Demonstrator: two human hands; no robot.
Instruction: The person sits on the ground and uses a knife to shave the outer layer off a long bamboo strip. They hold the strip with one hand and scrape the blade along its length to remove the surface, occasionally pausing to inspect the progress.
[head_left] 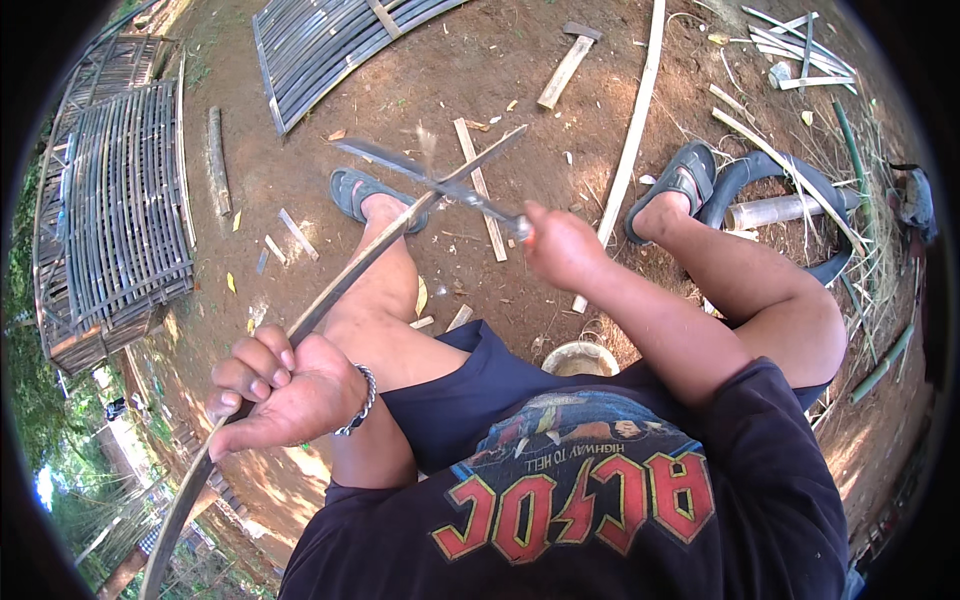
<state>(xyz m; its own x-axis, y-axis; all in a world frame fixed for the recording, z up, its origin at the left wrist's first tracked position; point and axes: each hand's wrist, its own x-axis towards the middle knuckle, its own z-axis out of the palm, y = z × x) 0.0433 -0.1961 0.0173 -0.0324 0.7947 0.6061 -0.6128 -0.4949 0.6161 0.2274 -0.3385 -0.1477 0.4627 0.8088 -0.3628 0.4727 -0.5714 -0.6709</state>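
My left hand point(285, 390) is closed round a long, narrow bamboo strip point(365, 260), which slants from the lower left up to the middle of the view. In my right hand point(565, 250) is a long-bladed knife point(385, 157), its handle mostly hidden by my fingers. The blade lies across the upper part of the strip and looks blurred by motion. A small pale blur, perhaps a shaving, shows just above the crossing. Both hands are over the dirt ground between my bent legs.
Slatted bamboo panels point(125, 200) stand at the left and lie at the top point(340, 50). A wooden-handled hammer or axe point(567, 72) and a long pale strip point(635, 120) lie ahead. At right are a dark curved tire piece point(822, 185), a bamboo tube point(775, 212) and scattered strips.
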